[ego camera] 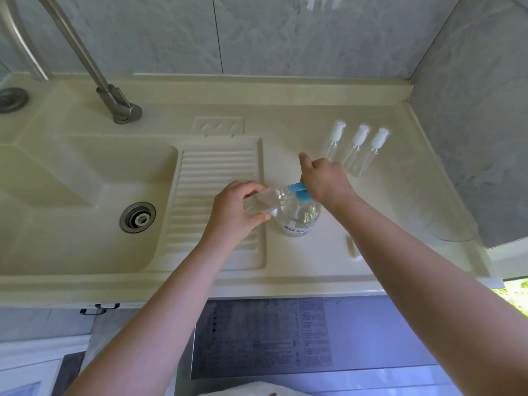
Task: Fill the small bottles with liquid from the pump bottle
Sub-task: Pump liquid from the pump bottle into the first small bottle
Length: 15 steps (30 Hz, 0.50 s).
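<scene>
The left hand [238,208] is grasping a small bottle [264,200] tilted, mouth at the blue spout of the pump bottle [297,217], so liquid lands inside. The right hand [323,178] is pressing the pump, seemingly. Three capped bottles [357,150] are waiting behind the pump bottle.

Four small bottles [264,202], one pump bottle [297,217]

The label on the pump bottle [297,221] and the appliance sticker [274,335] are too blurred to read.
</scene>
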{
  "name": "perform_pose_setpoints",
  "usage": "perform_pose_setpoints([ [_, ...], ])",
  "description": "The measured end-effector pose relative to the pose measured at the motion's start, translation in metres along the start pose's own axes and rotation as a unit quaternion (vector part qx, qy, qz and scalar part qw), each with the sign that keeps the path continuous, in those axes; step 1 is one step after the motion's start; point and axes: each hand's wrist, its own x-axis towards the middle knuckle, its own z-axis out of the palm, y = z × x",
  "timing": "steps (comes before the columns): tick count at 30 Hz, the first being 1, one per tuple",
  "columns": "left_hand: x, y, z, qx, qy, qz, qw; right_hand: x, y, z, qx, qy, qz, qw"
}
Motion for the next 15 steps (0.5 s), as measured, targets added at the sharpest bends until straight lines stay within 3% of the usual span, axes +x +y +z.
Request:
perform_pose_setpoints([
  [8,-0.005,0.002,0.001,-0.018,-0.014,-0.011,1.0,0.005,0.001,0.005,0.05,0.003,0.049,0.998],
  [15,-0.007,0.001,0.003,-0.016,-0.012,-0.019,1.0,0.004,0.003,0.003,0.043,0.0,0.03,0.999],
])
